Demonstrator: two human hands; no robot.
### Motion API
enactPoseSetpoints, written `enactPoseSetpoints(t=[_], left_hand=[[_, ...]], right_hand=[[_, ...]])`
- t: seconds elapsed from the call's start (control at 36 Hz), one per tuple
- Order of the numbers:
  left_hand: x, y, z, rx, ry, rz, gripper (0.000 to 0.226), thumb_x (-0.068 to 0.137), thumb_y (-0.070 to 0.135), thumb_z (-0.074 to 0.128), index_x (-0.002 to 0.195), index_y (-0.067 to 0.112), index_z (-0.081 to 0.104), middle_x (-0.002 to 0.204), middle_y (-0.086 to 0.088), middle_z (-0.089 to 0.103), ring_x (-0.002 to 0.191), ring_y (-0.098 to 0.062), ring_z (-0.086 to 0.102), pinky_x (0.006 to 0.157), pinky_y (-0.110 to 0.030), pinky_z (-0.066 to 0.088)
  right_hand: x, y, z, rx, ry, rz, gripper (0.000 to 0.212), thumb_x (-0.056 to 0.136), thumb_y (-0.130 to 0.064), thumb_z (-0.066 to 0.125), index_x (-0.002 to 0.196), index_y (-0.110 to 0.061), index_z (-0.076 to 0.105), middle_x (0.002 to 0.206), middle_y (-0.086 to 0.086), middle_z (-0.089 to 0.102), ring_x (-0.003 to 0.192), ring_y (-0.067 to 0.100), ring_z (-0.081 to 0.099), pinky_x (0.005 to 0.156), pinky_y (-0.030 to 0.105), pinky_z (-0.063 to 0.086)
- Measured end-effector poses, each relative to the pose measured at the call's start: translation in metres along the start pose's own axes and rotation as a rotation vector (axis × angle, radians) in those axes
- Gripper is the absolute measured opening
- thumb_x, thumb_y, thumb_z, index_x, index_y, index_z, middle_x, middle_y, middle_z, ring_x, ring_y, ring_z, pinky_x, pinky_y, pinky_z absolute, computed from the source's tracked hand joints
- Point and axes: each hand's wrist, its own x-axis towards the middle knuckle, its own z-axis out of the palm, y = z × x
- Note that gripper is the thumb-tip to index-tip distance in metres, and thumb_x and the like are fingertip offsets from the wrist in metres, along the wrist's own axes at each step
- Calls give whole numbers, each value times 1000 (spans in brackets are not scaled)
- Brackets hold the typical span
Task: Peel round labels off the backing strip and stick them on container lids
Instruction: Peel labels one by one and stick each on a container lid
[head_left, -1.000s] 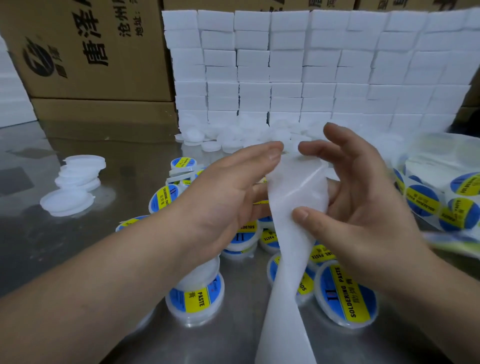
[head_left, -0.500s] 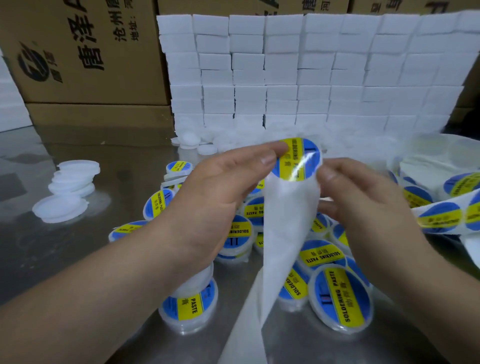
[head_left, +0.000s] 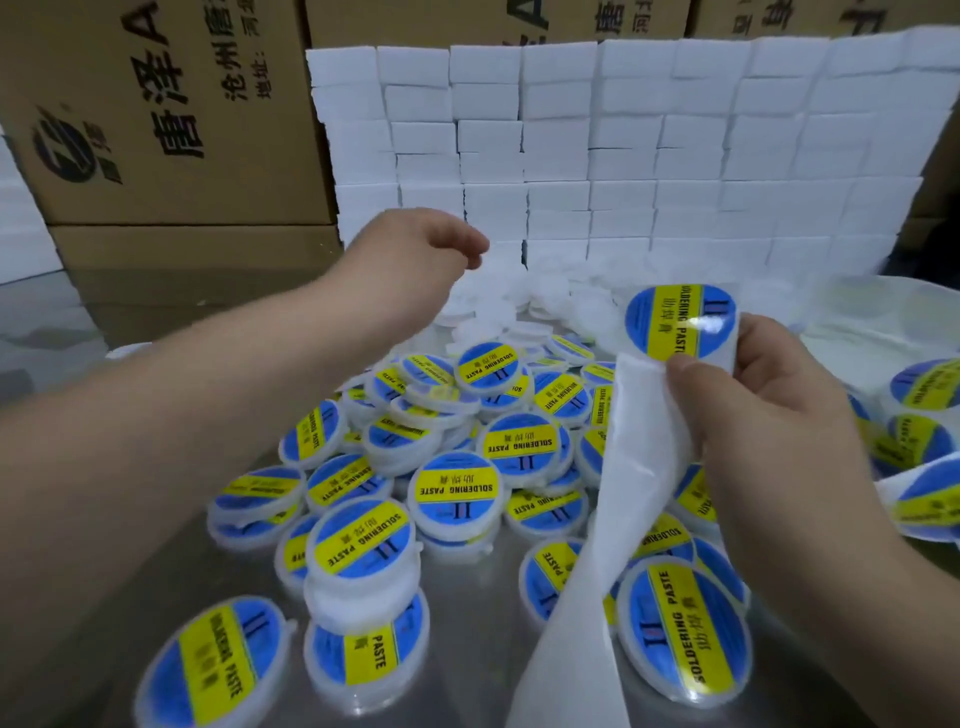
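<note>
My right hand (head_left: 769, 410) pinches the white backing strip (head_left: 613, 519), which hangs down to the frame's bottom edge. A round blue and yellow label (head_left: 680, 319) stands half peeled at the strip's top bend, above my right thumb. My left hand (head_left: 415, 254) is stretched forward over the pile of plain white lids (head_left: 498, 296), fingers curled down, with nothing visible in it. Many labelled lids (head_left: 457, 493) lie heaped on the metal table (head_left: 467, 649) below both hands.
A wall of stacked white foam blocks (head_left: 623, 156) stands behind the lids. Brown cardboard boxes (head_left: 156, 114) stand at the back left. More of the label strip with labels (head_left: 924, 499) lies at the right edge.
My left hand has let go of the strip and reached forward toward the plain lids. The right hand now holds the strip alone, further right, and the view has moved closer.
</note>
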Motion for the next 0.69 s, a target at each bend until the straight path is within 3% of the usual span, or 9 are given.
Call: enactPoseSetpoints(t=[0.08, 0.17, 0.25, 0.31, 0.36, 0.44, 0.53, 0.61, 0.69], left_hand=[[44, -22, 11, 312, -86, -36, 29, 91, 6, 45, 91, 29, 64, 105, 6, 64, 65, -4, 51, 48, -12, 38], [76, -46, 25, 583, -237, -65, 26, 93, 13, 47, 106, 23, 66, 120, 1, 60, 83, -13, 54, 65, -19, 41], [98, -63, 41, 766, -364, -93, 30, 94, 22, 49, 121, 14, 60, 130, -5, 54, 113, -21, 51, 86, -25, 39], [108, -72, 51, 901, -454, -143, 39, 94, 32, 49, 125, 8, 55, 129, -9, 52, 115, -26, 50, 92, -33, 41], [116, -79, 56, 903, -530, -255, 39, 89, 43, 53, 107, 9, 58, 111, -7, 58, 95, -24, 60, 75, -36, 50], [124, -84, 61, 850, -565, -338, 39, 80, 48, 64, 80, 12, 51, 87, -3, 60, 73, -16, 63, 54, -27, 49], [126, -87, 67, 773, -506, -344, 45, 76, 42, 72, 87, 8, 45, 82, -3, 57, 67, -14, 61, 49, -26, 49], [125, -88, 72, 693, -464, -365, 37, 75, 31, 75, 79, 6, 48, 79, -6, 58, 64, -16, 59, 50, -26, 51], [127, -84, 72, 640, -279, -315, 26, 83, 21, 66, 77, 3, 49, 71, -10, 54, 56, -21, 54, 45, -26, 45]], right_hand=[[1, 2, 0, -13, 11, -3, 18, 90, -7, 51, 85, -20, 62, 76, -9, 70, 64, 0, 63, 52, 13, 47], [1, 4, -1, -19, 4, -7, 18, 90, -9, 51, 87, -22, 63, 83, -8, 71, 72, 6, 67, 58, 19, 52], [0, 5, 0, -25, -23, -19, 27, 91, -9, 51, 88, -33, 64, 84, -10, 72, 73, 7, 68, 61, 27, 49], [-1, 5, -1, -26, -38, -23, 32, 91, -10, 51, 88, -39, 64, 84, -12, 72, 73, 6, 69, 62, 29, 49], [1, 8, 0, -37, -43, -26, 30, 90, -11, 53, 89, -39, 63, 84, -11, 73, 74, 7, 69, 64, 30, 50], [2, 10, 1, -38, -68, -26, 21, 82, -21, 59, 92, -38, 63, 86, -11, 73, 77, 8, 70, 60, 25, 54], [0, 11, 1, -56, -77, -33, 25, 75, -26, 52, 91, -40, 63, 85, -11, 72, 76, 8, 69, 65, 30, 53], [0, 12, 0, -75, -73, -40, 25, 74, -28, 52, 94, -40, 62, 87, -12, 72, 79, 8, 69, 70, 36, 52], [0, 11, 0, -78, -77, -43, 25, 74, -28, 52, 94, -40, 62, 86, -13, 72, 78, 7, 69, 68, 34, 51]])
